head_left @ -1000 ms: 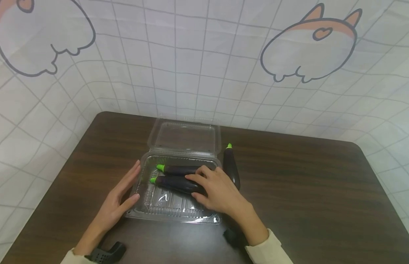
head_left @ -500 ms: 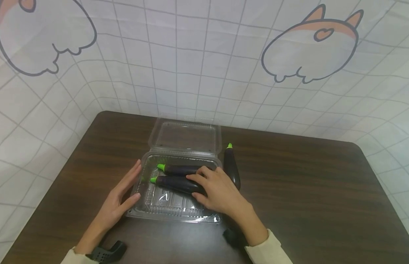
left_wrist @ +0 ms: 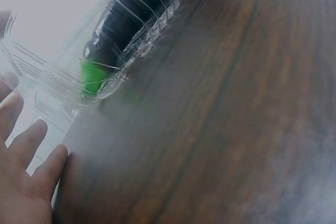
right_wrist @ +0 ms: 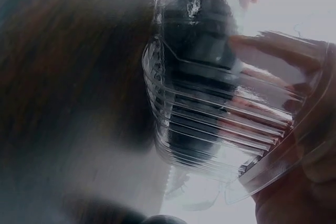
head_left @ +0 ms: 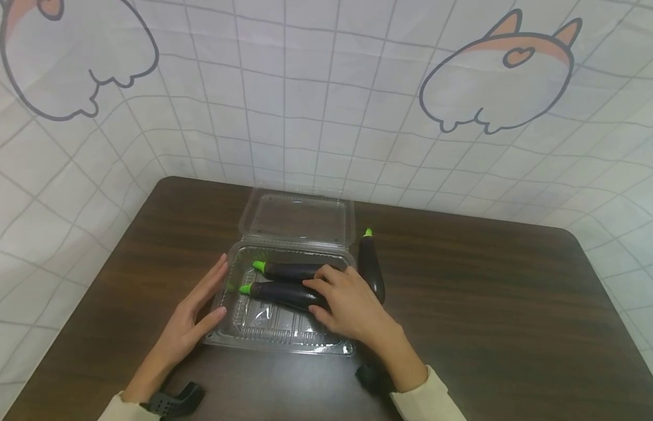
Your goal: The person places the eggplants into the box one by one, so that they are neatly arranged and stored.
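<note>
A clear plastic clamshell container (head_left: 279, 351) lies on the table with its lid folded back. Two dark eggplants with green stems rest side by side inside: a rear eggplant (head_left: 292, 271) and a front eggplant (head_left: 281, 294). My right hand (head_left: 355, 304) reaches over the container's right side and holds the thick end of the front eggplant, thumb on its near side. The fingers cover the right ends of both. With fingers extended, my left hand (head_left: 186, 324) rests along the container's left rim. Through the clear wall, the right wrist view shows an eggplant's dark body (right_wrist: 199, 72).
A third eggplant (head_left: 370, 269) lies on the table just right of the container, stem pointing away. The open lid (head_left: 300, 216) extends toward the back edge of the dark wooden table (head_left: 490, 316). A white gridded curtain (head_left: 295, 99) hangs behind.
The head view has shifted slightly. Both hands keep nearly the same places, and the eggplants have hardly moved in the container.
</note>
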`<move>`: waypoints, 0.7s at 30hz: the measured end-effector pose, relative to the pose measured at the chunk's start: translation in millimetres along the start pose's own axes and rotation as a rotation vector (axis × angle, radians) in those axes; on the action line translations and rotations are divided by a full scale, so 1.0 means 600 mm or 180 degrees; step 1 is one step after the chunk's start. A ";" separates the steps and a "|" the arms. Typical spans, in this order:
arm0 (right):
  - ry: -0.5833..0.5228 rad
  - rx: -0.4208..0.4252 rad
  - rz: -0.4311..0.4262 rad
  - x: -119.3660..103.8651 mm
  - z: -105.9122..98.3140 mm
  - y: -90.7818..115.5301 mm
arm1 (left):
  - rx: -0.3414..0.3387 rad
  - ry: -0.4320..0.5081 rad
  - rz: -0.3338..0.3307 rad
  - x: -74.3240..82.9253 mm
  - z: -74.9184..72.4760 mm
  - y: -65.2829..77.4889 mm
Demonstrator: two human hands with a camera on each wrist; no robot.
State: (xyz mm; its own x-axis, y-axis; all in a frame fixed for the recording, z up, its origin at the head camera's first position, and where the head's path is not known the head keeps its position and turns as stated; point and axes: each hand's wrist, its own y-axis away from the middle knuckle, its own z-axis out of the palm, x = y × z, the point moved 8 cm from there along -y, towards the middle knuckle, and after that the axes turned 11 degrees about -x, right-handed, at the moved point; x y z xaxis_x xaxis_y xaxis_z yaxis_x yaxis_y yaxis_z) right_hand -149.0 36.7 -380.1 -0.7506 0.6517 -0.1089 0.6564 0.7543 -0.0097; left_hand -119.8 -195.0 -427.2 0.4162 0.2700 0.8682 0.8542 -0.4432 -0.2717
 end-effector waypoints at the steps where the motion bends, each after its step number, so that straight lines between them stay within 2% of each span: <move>1: 0.0007 0.0000 0.0005 0.000 0.000 0.000 | -0.0001 0.0010 -0.0027 -0.001 0.000 0.000; 9: 0.0062 0.0034 -0.0025 -0.001 -0.004 0.001 | -0.0004 -0.0093 -0.0037 -0.002 0.001 -0.003; 21: -0.0063 0.0131 -0.0111 -0.002 -0.006 0.003 | -0.0011 -0.0036 -0.0067 -0.001 0.001 0.000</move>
State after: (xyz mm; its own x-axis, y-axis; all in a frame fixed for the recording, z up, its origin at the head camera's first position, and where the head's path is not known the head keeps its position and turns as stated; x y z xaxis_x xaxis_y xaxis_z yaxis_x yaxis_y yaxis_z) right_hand -147.1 37.8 -376.5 -0.7717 0.6231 -0.1276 0.6327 0.7725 -0.0546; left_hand -119.8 -194.7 -428.2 0.4017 0.2890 0.8690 0.8618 -0.4403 -0.2519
